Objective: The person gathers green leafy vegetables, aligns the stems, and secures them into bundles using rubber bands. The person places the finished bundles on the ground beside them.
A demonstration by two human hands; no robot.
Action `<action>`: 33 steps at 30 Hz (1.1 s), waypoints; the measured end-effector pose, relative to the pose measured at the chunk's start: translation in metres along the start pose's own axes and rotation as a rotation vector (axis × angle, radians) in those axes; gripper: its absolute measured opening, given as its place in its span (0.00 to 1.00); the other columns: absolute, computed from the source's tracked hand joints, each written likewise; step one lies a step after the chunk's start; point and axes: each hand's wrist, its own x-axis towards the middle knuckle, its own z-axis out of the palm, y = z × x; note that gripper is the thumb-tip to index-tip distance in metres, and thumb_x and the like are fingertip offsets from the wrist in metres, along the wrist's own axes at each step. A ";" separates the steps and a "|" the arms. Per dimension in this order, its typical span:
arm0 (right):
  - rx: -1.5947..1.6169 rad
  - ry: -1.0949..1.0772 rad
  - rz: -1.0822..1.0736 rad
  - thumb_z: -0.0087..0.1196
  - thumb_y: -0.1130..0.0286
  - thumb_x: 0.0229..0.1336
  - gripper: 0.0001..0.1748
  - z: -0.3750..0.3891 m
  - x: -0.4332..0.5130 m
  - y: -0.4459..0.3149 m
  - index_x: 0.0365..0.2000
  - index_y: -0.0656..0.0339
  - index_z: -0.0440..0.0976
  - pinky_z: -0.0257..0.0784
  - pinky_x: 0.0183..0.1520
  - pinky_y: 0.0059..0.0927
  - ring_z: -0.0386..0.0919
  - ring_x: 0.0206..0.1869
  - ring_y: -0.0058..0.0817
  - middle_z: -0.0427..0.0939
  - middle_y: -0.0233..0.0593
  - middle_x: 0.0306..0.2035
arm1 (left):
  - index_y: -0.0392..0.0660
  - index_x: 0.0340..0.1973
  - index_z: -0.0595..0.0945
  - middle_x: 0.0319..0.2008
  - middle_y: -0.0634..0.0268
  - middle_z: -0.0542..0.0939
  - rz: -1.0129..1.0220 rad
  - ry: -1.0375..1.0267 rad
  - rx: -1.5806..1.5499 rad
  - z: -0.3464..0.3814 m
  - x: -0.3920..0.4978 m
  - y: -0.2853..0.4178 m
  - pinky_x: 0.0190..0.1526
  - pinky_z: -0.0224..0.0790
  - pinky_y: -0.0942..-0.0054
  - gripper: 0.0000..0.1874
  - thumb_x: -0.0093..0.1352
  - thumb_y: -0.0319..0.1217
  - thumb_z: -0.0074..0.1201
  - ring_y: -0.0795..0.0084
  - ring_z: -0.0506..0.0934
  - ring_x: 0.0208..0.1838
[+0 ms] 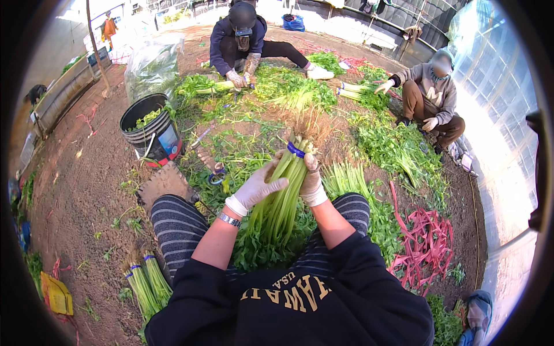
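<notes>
Between my gloved hands stands a bundle of leafy celery [279, 212], roots up and leaves down toward my lap. A purple printed band [296, 150] wraps its stalks just below the roots. My left hand [259, 186] presses its left side, thumb lying toward the stalks; its fingertips are partly hidden behind the bundle. On the other side, my right hand [312, 181] grips the stalks close to the band. Loose celery stalks [346, 179] lie beside my right knee. Several banded celery bundles [147, 281] rest on the soil at my lower left.
A black bucket [149, 134] holding greens stands ahead left, before a clear plastic bag [151, 65]. Tangled pink ribbon [424, 246] lies right. One co-worker [242, 39] handles celery ahead; another [433, 91] crouches at right. A blue-rimmed ring [217, 176] lies near my left knee.
</notes>
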 end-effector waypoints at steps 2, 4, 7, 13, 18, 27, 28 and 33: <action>-0.036 0.018 -0.006 0.59 0.42 0.48 0.38 -0.004 0.002 0.002 0.47 0.66 0.72 0.76 0.48 0.34 0.79 0.40 0.31 0.79 0.40 0.39 | 0.34 0.62 0.65 0.58 0.55 0.72 0.061 0.141 -0.064 -0.002 0.008 0.012 0.63 0.59 0.70 0.33 0.70 0.45 0.52 0.67 0.70 0.61; -0.092 0.104 -0.103 0.59 0.50 0.51 0.30 0.005 -0.002 0.003 0.44 0.66 0.73 0.76 0.43 0.30 0.79 0.36 0.28 0.80 0.39 0.35 | 0.34 0.62 0.64 0.58 0.55 0.72 0.057 0.165 0.026 -0.002 0.017 0.024 0.63 0.57 0.71 0.34 0.71 0.47 0.49 0.67 0.69 0.61; -0.133 0.208 -0.170 0.58 0.56 0.53 0.25 0.013 -0.003 0.006 0.43 0.66 0.74 0.75 0.40 0.27 0.78 0.35 0.23 0.79 0.36 0.34 | 0.30 0.61 0.65 0.56 0.55 0.73 0.094 0.167 -0.033 -0.001 0.022 0.022 0.63 0.59 0.70 0.31 0.71 0.41 0.51 0.69 0.70 0.60; -0.160 0.119 -0.142 0.59 0.55 0.52 0.27 0.011 -0.006 0.002 0.46 0.66 0.74 0.73 0.42 0.26 0.77 0.38 0.23 0.79 0.36 0.39 | 0.31 0.63 0.64 0.58 0.57 0.71 -0.006 0.082 -0.123 -0.004 0.014 0.025 0.64 0.57 0.71 0.31 0.70 0.36 0.53 0.70 0.69 0.61; -0.258 0.100 -0.179 0.59 0.55 0.51 0.29 0.016 -0.006 -0.002 0.48 0.66 0.73 0.72 0.47 0.29 0.77 0.42 0.25 0.79 0.36 0.41 | 0.33 0.62 0.65 0.57 0.61 0.72 -0.034 0.027 -0.139 -0.010 0.017 0.023 0.63 0.57 0.71 0.31 0.68 0.34 0.55 0.72 0.69 0.60; -0.261 0.060 -0.107 0.59 0.57 0.51 0.30 0.010 -0.010 -0.001 0.51 0.67 0.71 0.71 0.49 0.29 0.76 0.44 0.26 0.78 0.38 0.43 | 0.35 0.65 0.61 0.58 0.62 0.71 0.006 0.002 -0.177 -0.012 0.008 0.013 0.63 0.58 0.71 0.35 0.63 0.25 0.56 0.71 0.69 0.61; -0.245 0.050 -0.096 0.59 0.57 0.51 0.31 0.012 -0.009 -0.001 0.51 0.67 0.71 0.70 0.50 0.29 0.76 0.44 0.26 0.78 0.38 0.43 | 0.35 0.65 0.61 0.58 0.62 0.71 0.020 0.017 -0.127 -0.011 0.007 0.012 0.63 0.58 0.71 0.35 0.63 0.24 0.55 0.71 0.69 0.61; -0.435 0.117 -0.114 0.59 0.56 0.50 0.33 0.016 -0.011 -0.001 0.52 0.67 0.69 0.68 0.52 0.30 0.75 0.45 0.27 0.78 0.37 0.44 | 0.36 0.67 0.58 0.54 0.46 0.74 0.094 0.136 0.372 -0.015 0.006 -0.012 0.60 0.64 0.67 0.39 0.59 0.22 0.51 0.57 0.74 0.57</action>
